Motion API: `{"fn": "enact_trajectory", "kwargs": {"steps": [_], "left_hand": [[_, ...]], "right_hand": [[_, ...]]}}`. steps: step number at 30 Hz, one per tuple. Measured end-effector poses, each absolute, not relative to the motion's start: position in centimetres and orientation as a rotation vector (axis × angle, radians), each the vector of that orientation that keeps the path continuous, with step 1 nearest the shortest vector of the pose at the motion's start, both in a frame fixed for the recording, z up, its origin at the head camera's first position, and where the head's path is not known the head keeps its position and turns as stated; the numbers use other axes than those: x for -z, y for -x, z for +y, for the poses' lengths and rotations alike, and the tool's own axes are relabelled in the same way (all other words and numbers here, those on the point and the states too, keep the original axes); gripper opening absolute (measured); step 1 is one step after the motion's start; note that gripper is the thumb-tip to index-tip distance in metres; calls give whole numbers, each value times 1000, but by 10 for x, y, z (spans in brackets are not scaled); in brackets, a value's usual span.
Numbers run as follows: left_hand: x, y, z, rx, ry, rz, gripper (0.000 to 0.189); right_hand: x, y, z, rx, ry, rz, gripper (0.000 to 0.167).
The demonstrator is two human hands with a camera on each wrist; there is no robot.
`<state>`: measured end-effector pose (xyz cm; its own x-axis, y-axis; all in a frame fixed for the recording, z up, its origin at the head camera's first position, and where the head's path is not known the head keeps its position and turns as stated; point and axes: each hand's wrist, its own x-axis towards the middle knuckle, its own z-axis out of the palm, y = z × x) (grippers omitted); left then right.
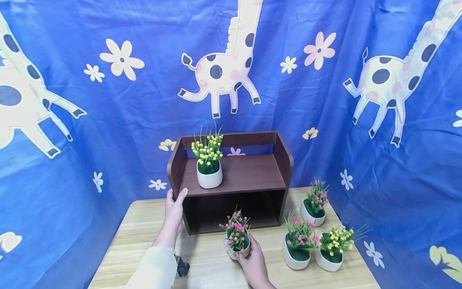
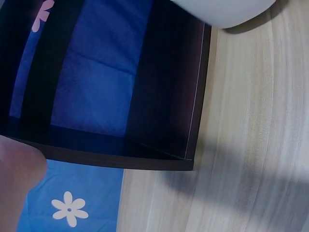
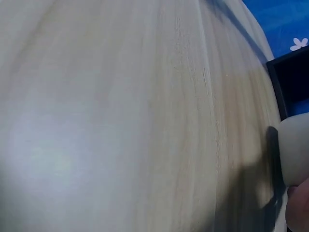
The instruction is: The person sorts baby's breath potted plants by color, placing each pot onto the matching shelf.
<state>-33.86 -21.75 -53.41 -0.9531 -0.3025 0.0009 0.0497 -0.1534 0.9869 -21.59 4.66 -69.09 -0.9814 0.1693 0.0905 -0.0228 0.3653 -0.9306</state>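
A dark brown two-tier shelf (image 1: 249,172) stands on the wooden table. My left hand (image 1: 174,210) grips its left side panel, the thumb at the front edge of the upper board; in the left wrist view part of that hand (image 2: 19,169) lies against the panel. My right hand (image 1: 255,263) holds a white pot of pink artificial flowers (image 1: 236,237) in front of the lower compartment. In the right wrist view only a piece of the white pot (image 3: 293,150) and a fingertip show. On the upper board, towards the left, sits a white pot of yellow flowers (image 1: 209,172).
To the right on the table (image 1: 119,249) stand two more pots of pink flowers, a front one (image 1: 297,257) and a rear one (image 1: 313,210), and a pot of yellow flowers (image 1: 329,257). A blue curtain (image 1: 144,108) with giraffes hangs around the table.
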Motion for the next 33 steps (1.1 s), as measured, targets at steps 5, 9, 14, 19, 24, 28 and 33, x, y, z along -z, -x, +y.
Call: {"fn": "enact_trajectory", "kwargs": {"steps": [5, 9, 14, 19, 24, 28, 33], "left_hand": [[535, 338, -215, 2220, -304, -1882, 37], [535, 338, -215, 2221, -304, -1890, 40], [534, 338, -216, 2213, -301, -1885, 38], [535, 338, -216, 2211, -303, -1885, 37], [535, 336, -215, 2222, -296, -1863, 35], [534, 336, -215, 2238, -286, -1835, 34], [533, 336, -216, 2237, -285, -1831, 34]], "right_hand": [[690, 228, 39, -1582, 127, -2464, 89], [686, 237, 33, -1534, 101, -2463, 89], [683, 247, 26, -1486, 68, -2486, 90], [681, 256, 21, -1426, 63, -2513, 92], [678, 267, 19, -1390, 65, -2535, 91], [677, 276, 17, -1394, 55, -2551, 90], [674, 284, 14, -1400, 62, -2572, 90]]}}
